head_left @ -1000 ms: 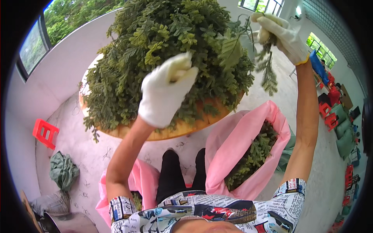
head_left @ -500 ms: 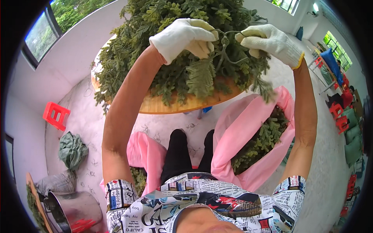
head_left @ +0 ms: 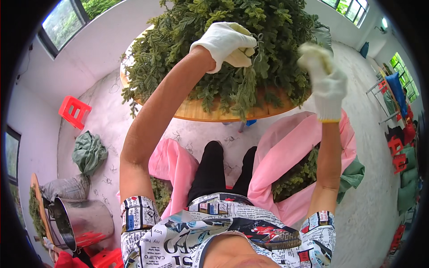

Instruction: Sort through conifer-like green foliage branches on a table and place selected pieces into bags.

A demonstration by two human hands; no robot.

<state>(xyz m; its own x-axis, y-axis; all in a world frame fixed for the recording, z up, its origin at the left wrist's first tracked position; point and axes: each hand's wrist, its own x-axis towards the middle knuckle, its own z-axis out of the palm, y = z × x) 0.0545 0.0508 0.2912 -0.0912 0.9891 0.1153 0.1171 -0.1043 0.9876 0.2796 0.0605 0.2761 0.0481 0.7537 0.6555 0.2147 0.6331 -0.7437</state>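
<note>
My left hand (head_left: pixel 227 46), in a white work glove, is closed in a pinch on a thin stem of an artificial fir sprig (head_left: pixel 246 91), which hangs down below my fingers. Behind it a large heap of artificial fir branches (head_left: pixel 187 56) covers most of a round wooden table (head_left: pixel 201 112). My right hand (head_left: pixel 325 78), gloved too, is raised at the right side of the heap, apart from the sprig. Motion smears its fingers, so whether they hold anything does not show.
Pink sacks (head_left: pixel 286 154) with more greenery stand on both sides of my legs. At the left are a red stool (head_left: pixel 75 111), a green bundle (head_left: pixel 89 152) and a metal drum (head_left: pixel 91 222) on its side. More red stools (head_left: pixel 396 154) line the right wall.
My right hand has come away from the stem and swung to the right. The left hand keeps its pinch, and the sprig now hangs straighter from it. The view has shifted slightly.
</note>
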